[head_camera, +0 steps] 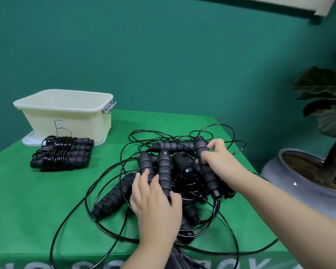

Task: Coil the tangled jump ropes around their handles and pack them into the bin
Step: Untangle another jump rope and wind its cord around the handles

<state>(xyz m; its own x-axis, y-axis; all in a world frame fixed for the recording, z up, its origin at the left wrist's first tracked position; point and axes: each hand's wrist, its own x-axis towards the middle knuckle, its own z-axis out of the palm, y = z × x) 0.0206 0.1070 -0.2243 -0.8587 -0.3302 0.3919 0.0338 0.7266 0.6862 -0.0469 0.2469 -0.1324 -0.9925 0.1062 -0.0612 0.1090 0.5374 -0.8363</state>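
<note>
Tangled ropes (pixel 163 171) piled mid-surface, bin (pixel 66 113) far left. One handle (pixel 206 167) is held in the right hand (pixel 219 162) grip; another handle (pixel 164 171) is gripped by the left hand (pixel 155 197). Risk: mismatched handles get pulled, cords cinch tighter.

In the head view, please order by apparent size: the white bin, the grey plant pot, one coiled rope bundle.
1. white bin
2. grey plant pot, cut off by the frame edge and nearer, so this rank is unsure
3. coiled rope bundle

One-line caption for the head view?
Both hands grip handles in the tangled jump ropes: left hand, right hand; two coiled ropes wait beside the bin.
</note>
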